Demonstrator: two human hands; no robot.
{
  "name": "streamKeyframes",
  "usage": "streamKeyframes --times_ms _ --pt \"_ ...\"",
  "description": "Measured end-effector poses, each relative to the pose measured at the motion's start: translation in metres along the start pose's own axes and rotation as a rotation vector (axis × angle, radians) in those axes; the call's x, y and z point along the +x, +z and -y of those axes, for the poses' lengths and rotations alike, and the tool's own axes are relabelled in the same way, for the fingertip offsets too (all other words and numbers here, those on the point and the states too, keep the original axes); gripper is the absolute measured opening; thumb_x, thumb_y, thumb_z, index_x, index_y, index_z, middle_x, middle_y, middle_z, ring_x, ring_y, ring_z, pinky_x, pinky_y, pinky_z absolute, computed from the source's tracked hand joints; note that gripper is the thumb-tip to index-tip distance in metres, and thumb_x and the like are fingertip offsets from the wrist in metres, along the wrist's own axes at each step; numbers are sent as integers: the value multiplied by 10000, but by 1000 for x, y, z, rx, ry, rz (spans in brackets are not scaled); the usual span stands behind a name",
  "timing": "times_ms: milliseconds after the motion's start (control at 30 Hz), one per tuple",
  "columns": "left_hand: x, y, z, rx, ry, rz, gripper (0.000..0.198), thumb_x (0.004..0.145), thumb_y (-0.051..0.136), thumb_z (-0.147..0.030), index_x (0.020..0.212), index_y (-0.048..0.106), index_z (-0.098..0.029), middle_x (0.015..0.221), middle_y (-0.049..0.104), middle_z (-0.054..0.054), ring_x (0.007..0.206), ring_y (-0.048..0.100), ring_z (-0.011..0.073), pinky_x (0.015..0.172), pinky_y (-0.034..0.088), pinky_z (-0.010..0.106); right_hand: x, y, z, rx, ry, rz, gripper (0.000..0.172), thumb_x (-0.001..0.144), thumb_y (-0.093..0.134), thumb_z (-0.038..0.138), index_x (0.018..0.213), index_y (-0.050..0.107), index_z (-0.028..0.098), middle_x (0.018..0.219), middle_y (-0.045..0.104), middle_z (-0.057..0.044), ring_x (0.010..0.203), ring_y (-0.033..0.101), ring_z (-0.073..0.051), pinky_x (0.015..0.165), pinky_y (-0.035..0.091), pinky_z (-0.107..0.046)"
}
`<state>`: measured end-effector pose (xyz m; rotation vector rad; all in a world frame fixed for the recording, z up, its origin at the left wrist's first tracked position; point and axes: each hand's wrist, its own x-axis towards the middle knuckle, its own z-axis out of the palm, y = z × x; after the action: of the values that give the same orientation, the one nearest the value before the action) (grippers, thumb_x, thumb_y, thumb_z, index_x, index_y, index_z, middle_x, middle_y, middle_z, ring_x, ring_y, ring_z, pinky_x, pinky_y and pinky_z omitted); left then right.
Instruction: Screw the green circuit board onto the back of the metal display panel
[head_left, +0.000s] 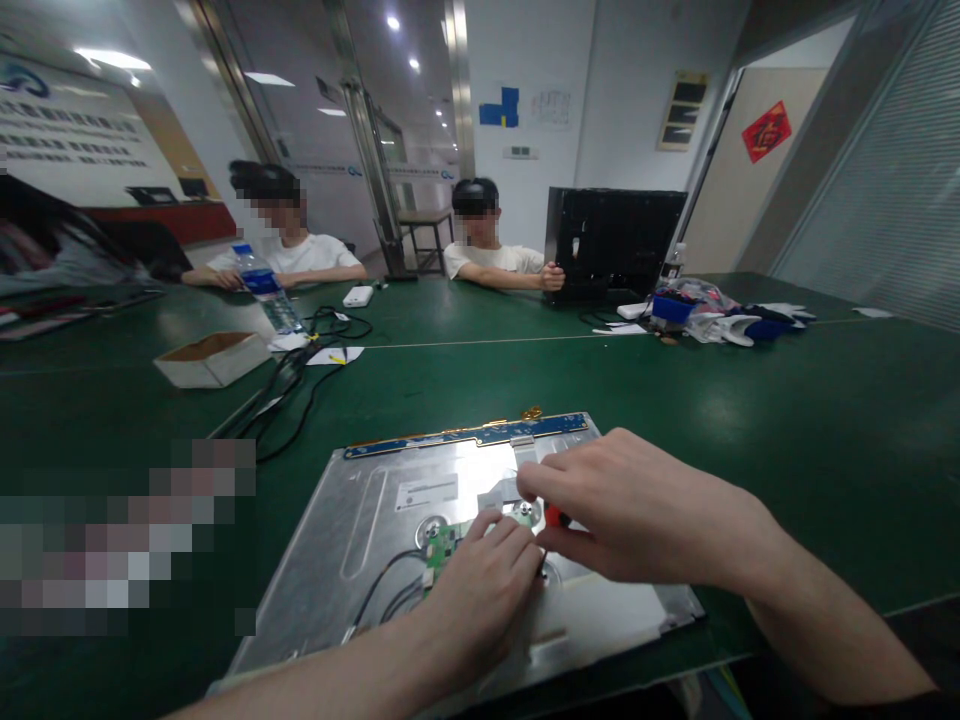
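A silver metal display panel (382, 500) lies flat in front of me, with a blue circuit strip (480, 434) along its far edge. My right hand (607, 505) is closed around a small red-handled screwdriver (553, 516), whose shaft points down at the panel. Pressed near the screwdriver's tip, my left hand (491, 580) rests over a green circuit board (442, 545) and covers part of it; its fingers are together, and what they hold, if anything, is hidden. Black cables (382, 585) run from the board toward the near left.
An open cardboard box (214, 360), a tilted water bottle (266, 285) and tangled black cables (300, 380) are at the left. Across the green table (420, 375) sit people, one holding a black monitor (619, 240). Bags and gloves (724, 312) lie at the far right.
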<state>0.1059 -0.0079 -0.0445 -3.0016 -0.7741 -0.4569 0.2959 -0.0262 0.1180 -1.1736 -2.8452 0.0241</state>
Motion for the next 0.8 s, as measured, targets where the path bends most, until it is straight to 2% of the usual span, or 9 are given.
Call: streamKeyframes --times_ms 333,467,567,667,733,800 --pt "0 -3 -1 -9 -15 -3 53 877 552 -157 894 588 -191 915 680 59 883 606 248 945 365 427 -5 -5 -1 4 -21 -6 35 927 549 223 932 528 196 831 684 -4 677 613 -160 538 282 -290" --pt "0 -7 -2 -51 -36 13 98 834 588 -161 929 583 -184 934 671 63 882 601 252 951 366 442 -7 -7 0 0 -9 -25 38 934 544 232 921 523 203 828 679 2 674 606 -157 546 283 -288" --pt "2 -21 -3 -89 -58 22 153 803 614 -178 951 572 -184 968 665 68 915 594 262 947 374 448 -10 -10 -2 13 10 -43 59 940 542 246 905 513 208 832 678 5 683 603 -158 548 278 -281" --pt "4 -44 5 -146 -87 26 225 791 656 -233 994 567 -188 1016 660 75 967 585 274 958 370 459 -15 -13 -6 36 32 -68 75 933 557 245 887 506 213 817 667 21 659 584 -143 540 268 -272" --pt "2 -61 20 -190 -102 21 220 830 629 -216 1044 578 -207 1057 660 66 992 584 263 942 375 444 -17 -15 -8 53 52 -96 64 926 575 242 908 518 219 815 664 34 640 573 -131 537 264 -266" --pt "-6 -74 43 -228 -122 14 161 865 568 -161 1013 600 -215 1017 671 51 957 593 240 885 395 408 -17 -15 -9 60 64 -124 69 918 593 243 937 530 223 818 666 38 636 569 -126 535 259 -260"
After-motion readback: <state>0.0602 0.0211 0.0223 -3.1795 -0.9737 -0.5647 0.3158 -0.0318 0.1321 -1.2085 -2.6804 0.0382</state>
